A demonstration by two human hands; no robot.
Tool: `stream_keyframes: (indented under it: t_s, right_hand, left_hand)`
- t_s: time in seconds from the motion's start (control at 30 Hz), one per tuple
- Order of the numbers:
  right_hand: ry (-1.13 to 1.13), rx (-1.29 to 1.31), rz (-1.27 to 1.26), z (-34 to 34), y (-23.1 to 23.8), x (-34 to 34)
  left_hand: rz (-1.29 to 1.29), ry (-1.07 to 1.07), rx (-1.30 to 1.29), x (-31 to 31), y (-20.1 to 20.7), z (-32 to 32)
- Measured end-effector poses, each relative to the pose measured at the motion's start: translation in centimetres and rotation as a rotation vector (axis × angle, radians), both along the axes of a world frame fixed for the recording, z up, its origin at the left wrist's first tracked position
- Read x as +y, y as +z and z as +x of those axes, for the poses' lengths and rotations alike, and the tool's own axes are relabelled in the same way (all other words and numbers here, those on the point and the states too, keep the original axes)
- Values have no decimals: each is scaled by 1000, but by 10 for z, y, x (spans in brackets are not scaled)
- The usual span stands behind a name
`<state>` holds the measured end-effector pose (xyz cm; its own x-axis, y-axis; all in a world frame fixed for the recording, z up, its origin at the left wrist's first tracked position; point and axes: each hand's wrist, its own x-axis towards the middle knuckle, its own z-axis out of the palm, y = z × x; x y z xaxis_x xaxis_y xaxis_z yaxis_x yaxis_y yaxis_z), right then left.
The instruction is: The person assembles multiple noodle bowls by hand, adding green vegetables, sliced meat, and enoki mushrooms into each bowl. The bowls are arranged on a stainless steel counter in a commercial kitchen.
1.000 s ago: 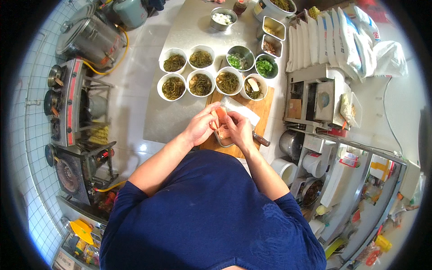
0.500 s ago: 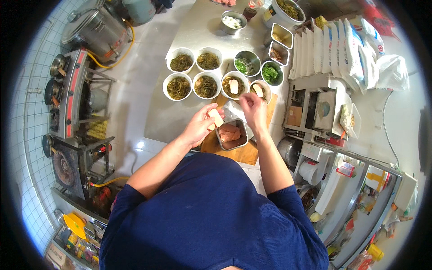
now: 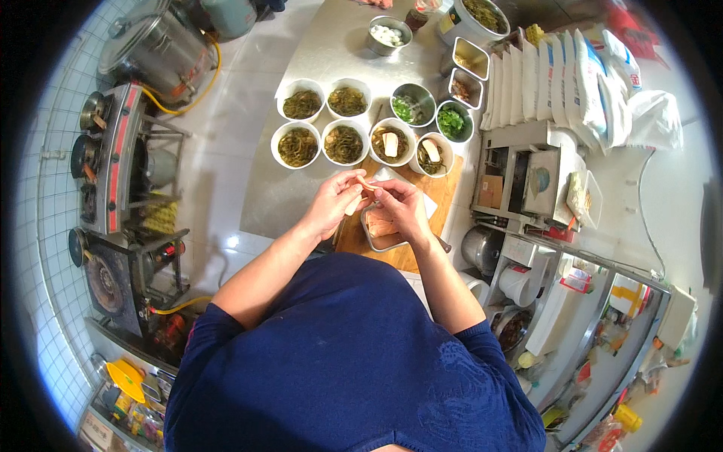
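My left hand [image 3: 330, 207] holds pale slices [image 3: 353, 205] that look like luncheon meat. My right hand [image 3: 404, 207] has its fingertips pinched on one thin slice [image 3: 367, 183] at the edge of that bunch. Beneath my hands, a rectangular metal container [image 3: 391, 247] holds pink meat [image 3: 382, 223], partly covered by my right hand. It sits on a wooden cutting board [image 3: 446, 192]. Beyond are white bowls of dark green shredded vegetable; the two rightmost, one bowl [image 3: 374, 143] and another bowl [image 3: 450, 158], each have a pale slice on top.
On the steel table [image 3: 265, 197] stand a metal bowl of chopped greens [image 3: 455, 122], another bowl with some greens [image 3: 413, 104] and a bowl of white pieces [image 3: 387, 35]. White sacks [image 3: 546, 83] line the right. A stove [image 3: 113, 158] is at left.
My right hand has come back from the rightmost bowl to my left hand and now pinches a slice there. The slice in that bowl is now fully visible.
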<state>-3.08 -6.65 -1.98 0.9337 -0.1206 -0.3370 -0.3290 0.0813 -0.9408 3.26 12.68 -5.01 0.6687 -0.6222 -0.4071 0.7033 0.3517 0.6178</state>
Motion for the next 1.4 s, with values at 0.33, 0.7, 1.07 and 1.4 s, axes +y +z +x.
stream_keyframes:
  t_s: [0.33, 0.7, 1.07, 1.4]
  right_hand:
    - [-66, 80, 1, 28, -6, 25]
    - [-187, -67, -205, 173, -14, 14]
    - [381, -318, -567, 77, 25, 56]
    - [67, -61, -146, 24, 7, 40]
  left_hand:
    - [159, 32, -33, 21, -5, 12]
    - [48, 208, 138, 40, -10, 22]
    - [-220, 359, 127, 38, -7, 23]
    - [-227, 189, 86, 22, 19, 7]
